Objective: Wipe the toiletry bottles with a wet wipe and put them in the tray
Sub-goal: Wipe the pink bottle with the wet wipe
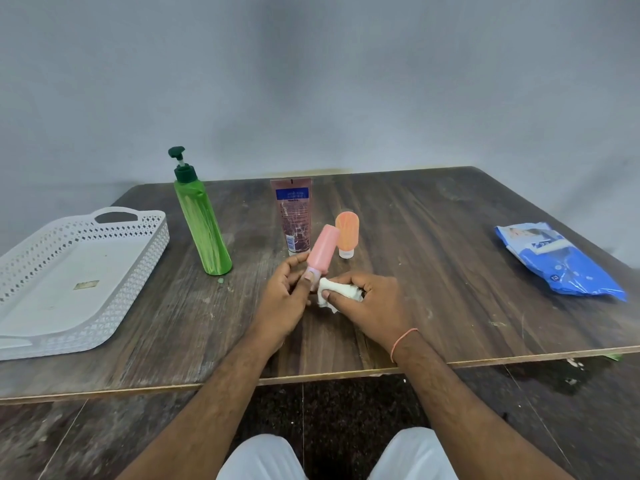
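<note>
My left hand (282, 299) grips the lower, cap end of a small pink bottle (323, 249), which tilts up and away above the table's middle. My right hand (372, 303) holds a bunched white wet wipe (337, 292) against the bottle's base. Behind them a small orange bottle (347, 233) stands cap down, and a maroon tube (294, 216) stands upright. A tall green pump bottle (202, 220) stands to the left. The white perforated tray (138, 271) sits at the table's left edge with no bottle in it.
A blue pack of wet wipes (561, 263) lies at the right side of the dark wooden table (433, 244). The table's front edge runs just below my wrists. A grey wall rises behind the table.
</note>
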